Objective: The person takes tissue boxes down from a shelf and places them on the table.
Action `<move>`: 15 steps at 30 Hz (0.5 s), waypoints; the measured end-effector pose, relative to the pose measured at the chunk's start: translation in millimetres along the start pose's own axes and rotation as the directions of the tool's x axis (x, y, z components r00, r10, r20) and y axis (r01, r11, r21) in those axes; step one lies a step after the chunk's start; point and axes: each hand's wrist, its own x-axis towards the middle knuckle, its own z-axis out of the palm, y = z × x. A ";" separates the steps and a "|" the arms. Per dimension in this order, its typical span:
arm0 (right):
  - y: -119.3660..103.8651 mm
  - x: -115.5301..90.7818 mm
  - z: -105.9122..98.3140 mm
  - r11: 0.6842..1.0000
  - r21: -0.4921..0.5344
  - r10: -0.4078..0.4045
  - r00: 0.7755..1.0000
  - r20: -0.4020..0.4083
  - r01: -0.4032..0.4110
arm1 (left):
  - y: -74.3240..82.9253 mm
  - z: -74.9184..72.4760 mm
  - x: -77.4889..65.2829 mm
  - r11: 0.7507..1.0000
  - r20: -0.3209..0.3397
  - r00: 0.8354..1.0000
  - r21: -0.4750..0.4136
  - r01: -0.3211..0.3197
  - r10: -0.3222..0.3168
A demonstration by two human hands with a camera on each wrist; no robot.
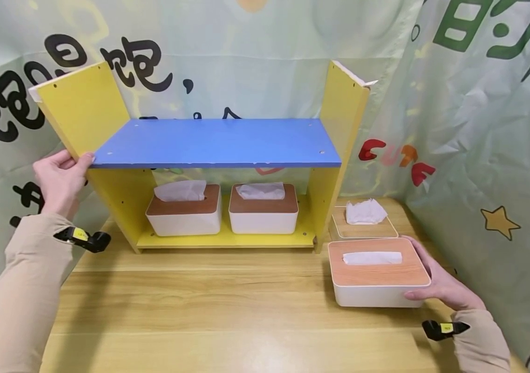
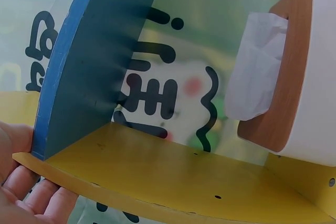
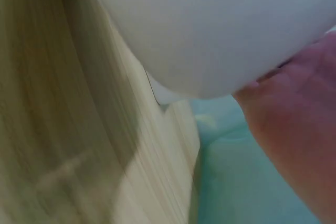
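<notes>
My left hand [image 1: 62,178] grips the front edge of the yellow side panel of a small shelf unit [image 1: 83,111], its thumb by the corner of the blue shelf board [image 1: 218,142]. In the left wrist view the fingers curl round that yellow edge. At the right, my right hand [image 1: 446,282] holds a white tissue box [image 1: 377,296] with a wood-look lid by its right end, thumb at the front and fingers behind. The right wrist view shows the box's white side [image 3: 199,30] close over the table. Two similar tissue boxes, a left one [image 1: 183,223] and a right one [image 1: 263,221], sit on the lower yellow board.
Another tissue box [image 1: 339,228] stands behind the held one, partly hidden by it, beside the shelf's right panel [image 1: 339,119]. All stands on a wooden table [image 1: 209,305]. A printed cloth [image 1: 479,171] hangs behind and along both sides.
</notes>
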 end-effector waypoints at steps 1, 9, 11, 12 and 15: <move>0.7 -0.1 -1.0 1.000 -0.007 -0.001 1.000 0.003 0.001 | -0.1 0.0 -0.2 1.000 -0.001 1.000 -0.002 0.001 -0.001; 8.2 -5.2 -10.6 0.998 -0.065 0.005 1.000 0.017 -0.004 | 0.8 0.5 -0.4 1.000 0.005 1.000 -0.001 0.005 -0.005; 9.5 -6.9 -13.5 0.997 -0.072 0.023 0.999 0.022 -0.021 | 0.8 0.5 -0.2 1.000 0.004 1.000 -0.003 0.002 -0.002; 10.0 -7.6 -14.8 0.997 -0.078 0.029 0.999 0.026 -0.027 | 0.8 0.5 -0.2 1.000 0.003 1.000 -0.004 0.002 -0.002; 12.1 -8.9 -18.7 0.995 -0.094 0.038 0.998 0.042 -0.034 | 0.8 0.0 0.1 1.000 0.001 1.000 -0.004 0.002 -0.002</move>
